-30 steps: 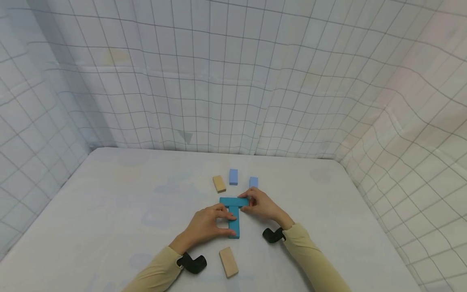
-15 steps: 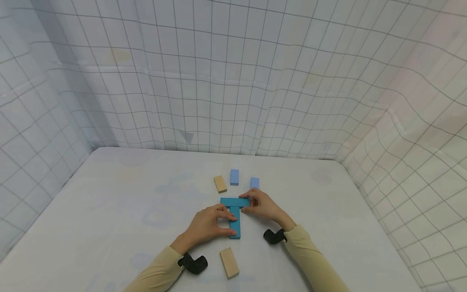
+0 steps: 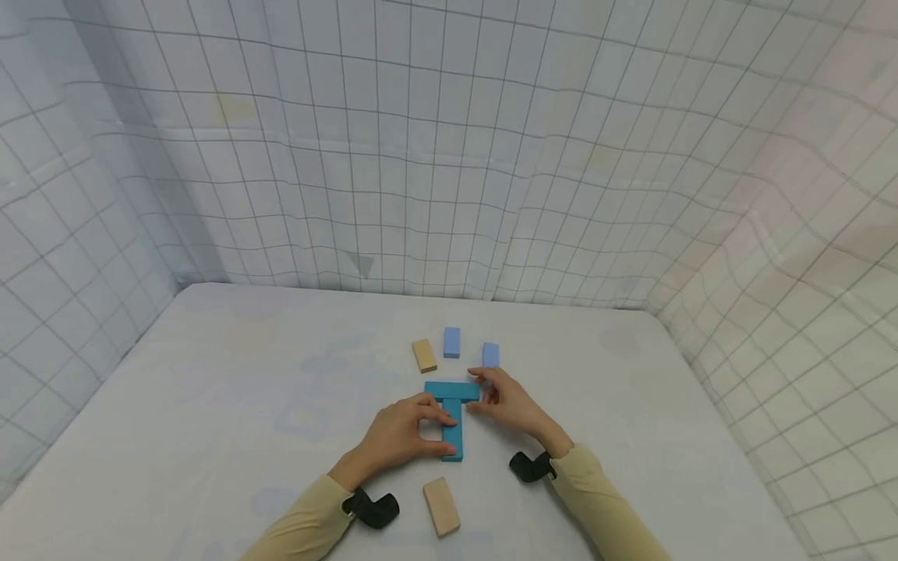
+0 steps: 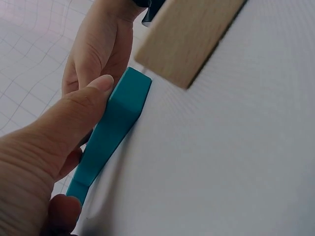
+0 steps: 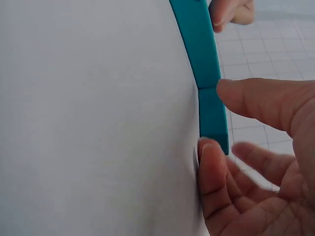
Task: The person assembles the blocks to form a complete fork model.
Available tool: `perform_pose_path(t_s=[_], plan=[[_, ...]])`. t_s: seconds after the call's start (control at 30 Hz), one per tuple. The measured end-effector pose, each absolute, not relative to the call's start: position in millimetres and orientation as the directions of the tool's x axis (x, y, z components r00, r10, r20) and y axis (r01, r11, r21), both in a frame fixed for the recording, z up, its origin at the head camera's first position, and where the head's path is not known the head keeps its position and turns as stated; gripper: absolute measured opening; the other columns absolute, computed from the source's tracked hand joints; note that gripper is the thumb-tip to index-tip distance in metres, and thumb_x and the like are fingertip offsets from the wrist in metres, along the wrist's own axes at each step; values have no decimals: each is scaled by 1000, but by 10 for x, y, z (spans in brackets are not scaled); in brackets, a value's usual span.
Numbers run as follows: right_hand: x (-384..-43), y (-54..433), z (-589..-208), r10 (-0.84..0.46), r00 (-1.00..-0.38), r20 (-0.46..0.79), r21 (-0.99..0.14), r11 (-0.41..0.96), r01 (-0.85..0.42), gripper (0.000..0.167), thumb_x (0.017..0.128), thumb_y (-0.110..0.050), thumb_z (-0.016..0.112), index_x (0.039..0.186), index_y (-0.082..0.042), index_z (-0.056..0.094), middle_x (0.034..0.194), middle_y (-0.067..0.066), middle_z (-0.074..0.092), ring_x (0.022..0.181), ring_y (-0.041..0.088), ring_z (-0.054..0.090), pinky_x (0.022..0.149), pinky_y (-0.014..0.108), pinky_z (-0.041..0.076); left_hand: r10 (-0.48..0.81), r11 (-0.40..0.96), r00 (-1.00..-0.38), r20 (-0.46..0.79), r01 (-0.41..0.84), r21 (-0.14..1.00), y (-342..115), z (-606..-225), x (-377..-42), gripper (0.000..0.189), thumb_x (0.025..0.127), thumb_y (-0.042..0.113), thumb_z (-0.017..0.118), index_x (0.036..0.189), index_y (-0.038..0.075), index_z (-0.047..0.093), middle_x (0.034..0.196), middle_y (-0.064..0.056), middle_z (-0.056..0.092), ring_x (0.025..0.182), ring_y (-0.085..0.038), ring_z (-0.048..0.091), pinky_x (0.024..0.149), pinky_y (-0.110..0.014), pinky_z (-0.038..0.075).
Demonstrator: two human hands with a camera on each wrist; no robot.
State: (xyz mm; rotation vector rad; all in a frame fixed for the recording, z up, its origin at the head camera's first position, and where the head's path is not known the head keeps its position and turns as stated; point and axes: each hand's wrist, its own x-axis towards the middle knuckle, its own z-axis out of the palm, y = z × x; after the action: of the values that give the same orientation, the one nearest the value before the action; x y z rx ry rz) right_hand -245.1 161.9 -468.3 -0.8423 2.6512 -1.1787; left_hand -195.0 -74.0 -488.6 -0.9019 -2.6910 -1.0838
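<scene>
Two teal blocks lie flat on the white table, forming a T in the head view. My left hand pinches the stem block, with the thumb by its near end and the fingers over its middle. In the left wrist view, the thumb lies along that block's edge. My right hand is at the right end of the crossbar block. Its thumb and fingers are spread apart around that end, close to it. The right wrist view shows the seam between the blocks; whether the fingertips touch is unclear.
A wooden block lies nearer the body, below the T. Farther off lie a smaller wooden block and two light blue blocks, one in the middle and one beside my right fingers. Gridded white curtains surround the table.
My right hand's fingers have loosened from the crossbar's end, and the hand has shifted slightly right. My left hand stays on the stem block. The T keeps its shape.
</scene>
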Motion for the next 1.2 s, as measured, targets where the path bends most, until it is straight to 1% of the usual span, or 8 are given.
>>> perform_pose_path(t_s=[0.17, 0.4, 0.63, 0.8, 1.03, 1.1, 1.2], plan=[[-2342, 1619, -4673, -494, -863, 107, -713, 567, -413, 64, 88, -16, 70, 141, 1, 38, 116, 15, 46, 74, 11, 50, 65, 24, 45, 485, 578, -822, 300, 558, 596, -772, -4873, -1929, 43, 71, 58, 74, 104, 31, 74, 97, 20, 53, 83, -2, 55, 66, -23, 45], [-2234, 1732, -4687, -486, -866, 116, -706, 573, -416, 66, 88, -15, 70, 143, -1, 36, 121, 16, 46, 78, 13, 51, 69, 26, 46, 489, 568, -815, 310, 567, 596, -765, -4877, -1939, 43, 71, 59, 74, 104, 31, 74, 97, 20, 54, 84, -2, 56, 66, -23, 45], [-2072, 1812, -4663, -501, -850, 164, -690, 557, -462, 65, 89, -17, 69, 143, -2, 36, 124, 16, 46, 85, 16, 54, 69, 26, 47, 487, 562, -803, 344, 590, 580, -752, -4886, -1949, 42, 71, 57, 74, 103, 30, 74, 98, 18, 55, 84, -5, 58, 66, -24, 46], [-1933, 1821, -4619, -538, -822, 187, -706, 508, -494, 55, 91, -20, 67, 138, -4, 44, 124, 13, 48, 89, 16, 57, 70, 27, 49, 484, 555, -802, 351, 591, 586, -743, -4892, -1945, 41, 72, 56, 75, 102, 29, 75, 97, 17, 55, 85, -5, 58, 66, -24, 47], [-1786, 1765, -4600, -632, -729, 261, -706, 390, -591, 25, 91, -17, 67, 113, -7, 61, 107, 5, 62, 83, 10, 60, 69, 29, 49, 475, 545, -804, 358, 588, 598, -722, -4905, -1952, 40, 71, 56, 75, 101, 29, 75, 96, 18, 55, 83, -4, 57, 66, -24, 46], [-1753, 1742, -4587, -653, -709, 266, -710, 364, -602, 20, 91, -18, 67, 108, -9, 64, 103, 3, 64, 83, 8, 60, 69, 29, 49, 476, 543, -802, 360, 591, 597, -720, -4904, -1955, 39, 72, 55, 75, 101, 29, 75, 96, 18, 55, 83, -5, 57, 66, -25, 46], [-1703, 1708, -4555, -683, -681, 264, -720, 331, -610, 17, 90, -21, 68, 104, -12, 65, 100, 0, 64, 83, 7, 60, 70, 29, 49, 480, 541, -801, 357, 591, 599, -719, -4902, -1960, 39, 72, 55, 75, 101, 29, 74, 97, 18, 56, 86, -6, 58, 67, -26, 47]])
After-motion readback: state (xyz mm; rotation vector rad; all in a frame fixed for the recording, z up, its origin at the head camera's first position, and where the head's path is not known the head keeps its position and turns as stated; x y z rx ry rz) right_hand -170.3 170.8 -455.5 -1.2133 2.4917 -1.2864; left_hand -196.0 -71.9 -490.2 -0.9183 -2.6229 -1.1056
